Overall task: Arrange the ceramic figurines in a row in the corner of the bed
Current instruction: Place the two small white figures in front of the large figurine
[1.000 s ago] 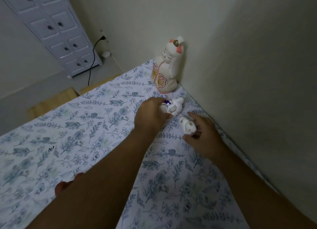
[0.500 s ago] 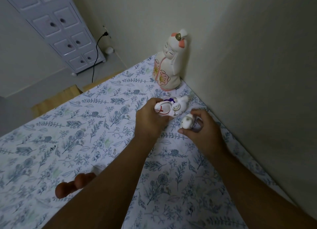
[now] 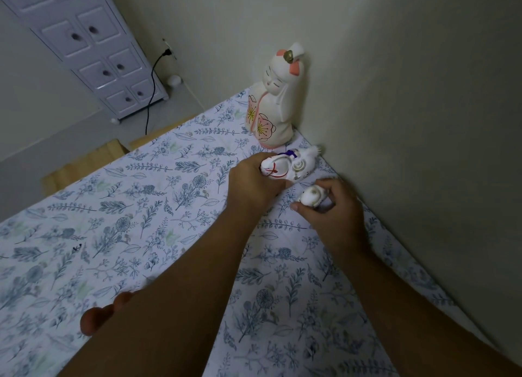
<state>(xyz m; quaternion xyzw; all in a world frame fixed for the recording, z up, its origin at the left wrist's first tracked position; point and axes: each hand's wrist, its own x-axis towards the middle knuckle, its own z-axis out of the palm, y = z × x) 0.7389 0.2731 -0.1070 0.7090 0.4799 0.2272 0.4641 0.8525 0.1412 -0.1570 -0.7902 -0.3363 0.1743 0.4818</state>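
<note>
- Figurines line up along the right wall: a tall doll [image 3: 271,108] stands upright in the far corner of the bed [image 3: 113,207].
- Left hand [image 3: 254,184] grips a painted animal figurine [image 3: 291,166] just near of the doll.
- Right hand [image 3: 333,207] pinches a small white figurine [image 3: 310,195] — nearest in line.
- Glazed ceramic: likely hard, slick, chippable — hold by the bodies.

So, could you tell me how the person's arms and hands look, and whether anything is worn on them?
Both forearms are bare as far as the frame shows: no sleeves, gloves, watch or bracelets. The left hand and the right hand show no rings on the visible fingers.
</note>
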